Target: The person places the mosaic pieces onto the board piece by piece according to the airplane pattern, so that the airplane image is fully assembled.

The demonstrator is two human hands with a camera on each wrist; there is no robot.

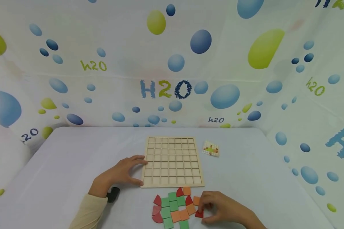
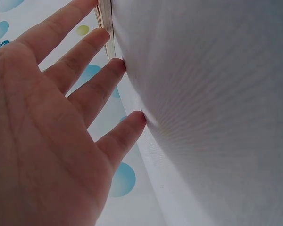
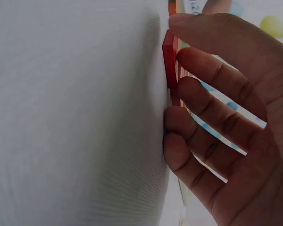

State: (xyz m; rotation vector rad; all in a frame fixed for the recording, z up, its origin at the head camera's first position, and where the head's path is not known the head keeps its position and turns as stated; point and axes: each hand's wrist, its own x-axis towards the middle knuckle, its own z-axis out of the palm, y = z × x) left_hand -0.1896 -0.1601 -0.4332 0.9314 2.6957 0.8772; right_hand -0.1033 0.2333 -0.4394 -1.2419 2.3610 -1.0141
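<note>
A wooden grid board [image 1: 172,185] lies flat on the white table. My left hand [image 1: 124,171] is at its left edge, fingers spread; the fingertips touch the frame and the thumb is by the near left corner. In the left wrist view the left palm [image 2: 47,127] shows, fingers nearly straight. Several green tiles [image 1: 174,206], orange tiles [image 1: 176,217] and rounded red tiles [image 1: 157,200] lie in a cluster in front of the board. My right hand [image 1: 222,208] has its bent fingers and thumb at a red tile [image 3: 169,61] on the cluster's right side.
A small pattern card [image 1: 211,149] with a coloured figure on a grid lies right of the board. Beneath the left wrist is a black wrist device [image 1: 113,194]. A white cloth [image 1: 117,63] with blue and green drops hangs behind the table.
</note>
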